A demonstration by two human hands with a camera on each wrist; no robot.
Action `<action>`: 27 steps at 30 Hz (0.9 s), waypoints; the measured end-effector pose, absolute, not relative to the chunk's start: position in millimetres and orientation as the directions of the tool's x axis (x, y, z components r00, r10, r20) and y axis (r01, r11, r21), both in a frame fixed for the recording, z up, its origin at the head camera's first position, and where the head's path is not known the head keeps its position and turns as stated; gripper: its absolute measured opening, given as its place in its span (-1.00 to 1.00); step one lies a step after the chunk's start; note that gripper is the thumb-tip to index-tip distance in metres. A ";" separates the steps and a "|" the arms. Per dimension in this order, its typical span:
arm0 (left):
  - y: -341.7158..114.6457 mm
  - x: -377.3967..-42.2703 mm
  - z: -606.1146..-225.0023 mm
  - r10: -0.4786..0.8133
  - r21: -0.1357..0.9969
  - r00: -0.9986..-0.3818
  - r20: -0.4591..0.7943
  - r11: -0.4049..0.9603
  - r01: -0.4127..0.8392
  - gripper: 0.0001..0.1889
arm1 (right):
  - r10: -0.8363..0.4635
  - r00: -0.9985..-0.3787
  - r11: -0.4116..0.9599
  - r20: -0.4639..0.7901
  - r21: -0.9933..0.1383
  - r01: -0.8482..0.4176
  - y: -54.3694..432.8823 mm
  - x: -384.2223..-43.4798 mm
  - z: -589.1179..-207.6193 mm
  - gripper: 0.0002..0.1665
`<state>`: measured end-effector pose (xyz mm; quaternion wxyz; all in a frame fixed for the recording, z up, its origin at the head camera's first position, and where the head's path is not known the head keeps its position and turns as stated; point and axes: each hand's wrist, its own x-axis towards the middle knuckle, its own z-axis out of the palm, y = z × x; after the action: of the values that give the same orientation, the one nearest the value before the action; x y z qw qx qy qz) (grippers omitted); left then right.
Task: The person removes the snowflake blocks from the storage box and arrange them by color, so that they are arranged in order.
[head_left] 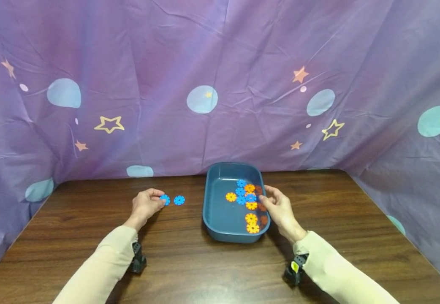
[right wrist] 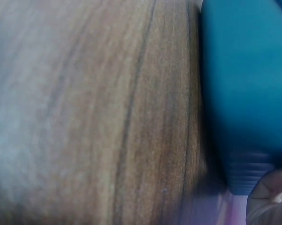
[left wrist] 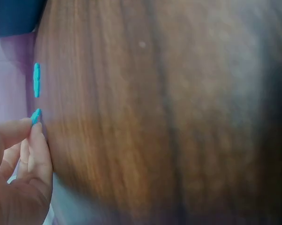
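Observation:
My left hand (head_left: 148, 205) pinches a blue notched plastic disc (head_left: 164, 199) between thumb and fingers, close over the table. In the left wrist view the same disc (left wrist: 35, 116) shows nearly edge-on at the fingertips. Just right of it lies a second blue disc (head_left: 179, 200). My right hand (head_left: 281, 210) holds the right rim of a dark blue-grey plastic bin (head_left: 213, 215), its thumb over the inner side. In the right wrist view the curled fingers (right wrist: 270, 194) are against the bin's outer wall (right wrist: 248, 84).
Inside the bin are several blue discs (head_left: 240, 191) and several orange-yellow discs (head_left: 251, 218), mostly along its right side. The bin stands on a brown wooden table (head_left: 189, 270). A purple patterned cloth (head_left: 159, 84) hangs behind the table's back edge.

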<state>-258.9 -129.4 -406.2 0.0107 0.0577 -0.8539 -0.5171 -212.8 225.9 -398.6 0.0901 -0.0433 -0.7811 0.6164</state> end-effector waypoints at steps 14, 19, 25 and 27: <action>-127.7 -256.9 -402.7 -0.140 0.738 -0.990 0.016 0.670 -0.083 -0.77 | 0.181 -0.979 0.240 0.094 -0.969 -0.049 224.6 -213.1 -397.5 -0.51; -127.1 -258.1 -400.7 -0.147 0.722 -0.989 -0.003 0.684 -0.104 -0.77 | 0.180 -0.980 0.244 0.090 -0.969 -0.045 224.5 -213.9 -398.2 -0.52; -127.8 -258.1 -401.1 -0.141 0.706 -0.990 0.001 0.701 -0.100 -0.76 | 0.188 -0.978 0.250 0.085 -0.967 -0.036 225.2 -214.9 -400.6 -0.51; -128.4 -258.1 -401.8 -0.138 0.702 -0.990 0.001 0.705 -0.098 -0.77 | 0.186 -0.978 0.253 0.089 -0.967 -0.039 225.5 -214.9 -400.7 -0.51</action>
<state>-258.1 -128.4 -401.8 0.0270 0.0639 -0.9230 -0.3785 -214.9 225.5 -400.7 0.0926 -0.0468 -0.7862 0.6092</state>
